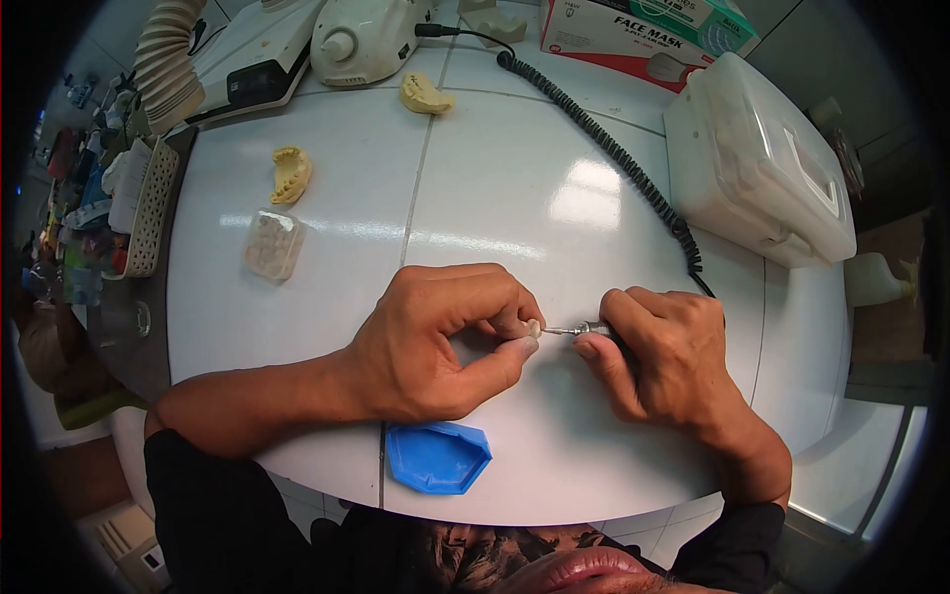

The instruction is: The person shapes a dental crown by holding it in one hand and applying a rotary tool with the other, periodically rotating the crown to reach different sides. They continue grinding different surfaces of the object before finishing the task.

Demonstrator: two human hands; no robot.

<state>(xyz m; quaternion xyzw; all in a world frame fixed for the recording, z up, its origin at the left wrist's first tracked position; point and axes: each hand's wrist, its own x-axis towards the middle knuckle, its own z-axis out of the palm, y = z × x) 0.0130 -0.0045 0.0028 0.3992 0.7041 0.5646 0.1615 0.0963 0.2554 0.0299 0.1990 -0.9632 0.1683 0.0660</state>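
Between the thumb and index finger of my left hand (450,337) is a small whitish tooth-like piece (533,328). My right hand (663,346) is closed around a metal rotary handpiece (594,329), its thin bur pointing left. The bur's tip is at the small piece; whether they touch is too small to tell. A black coiled cord (623,158) runs down behind my right hand. Below my left hand, near the table's front edge, lies a blue angular tray (438,458).
Two yellow dental casts (290,175) (426,94) and a clear lidded box (274,244) lie beyond my left hand. At the back stand a white control unit (364,42) and a mask box (623,40). A white case (757,163) is at the right, a basket (151,213) at the left.
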